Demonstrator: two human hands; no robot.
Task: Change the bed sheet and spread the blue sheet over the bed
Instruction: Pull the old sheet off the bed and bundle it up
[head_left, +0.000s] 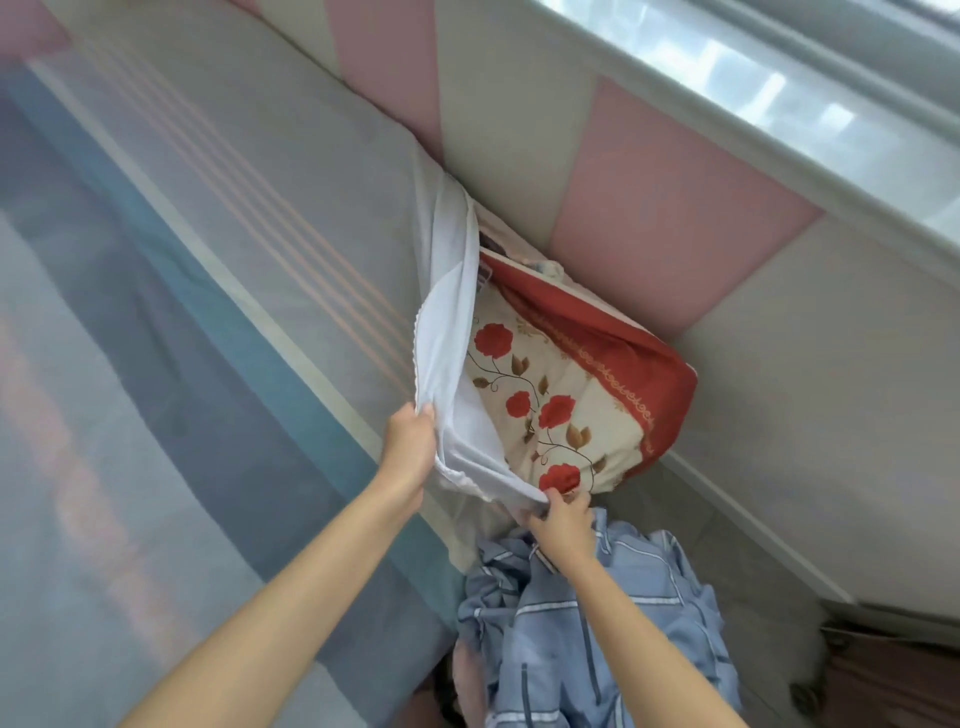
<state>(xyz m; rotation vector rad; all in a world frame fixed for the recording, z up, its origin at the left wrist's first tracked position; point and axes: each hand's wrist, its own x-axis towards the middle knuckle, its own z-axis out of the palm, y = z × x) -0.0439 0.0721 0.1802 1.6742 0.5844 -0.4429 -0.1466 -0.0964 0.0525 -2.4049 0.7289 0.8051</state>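
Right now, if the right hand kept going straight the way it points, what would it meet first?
Probably the red floral quilt, lying just beyond the right hand, which pinches the striped sheet's white hem. Depth is unclear, so the hem's fold could come first.

Wall: padded panels (680, 223) in pink and cream blocks, running below the window
Window: pale glass (810, 98) in a white frame, upper right
Ledge: white sill (691, 150) above the panels
Light: soft daylight, brightest at the glass
Floor: grey strip (717, 545) beside white skirting (753, 522)
Corner: brown wooden piece (893, 670), lower right, too blurred to identify
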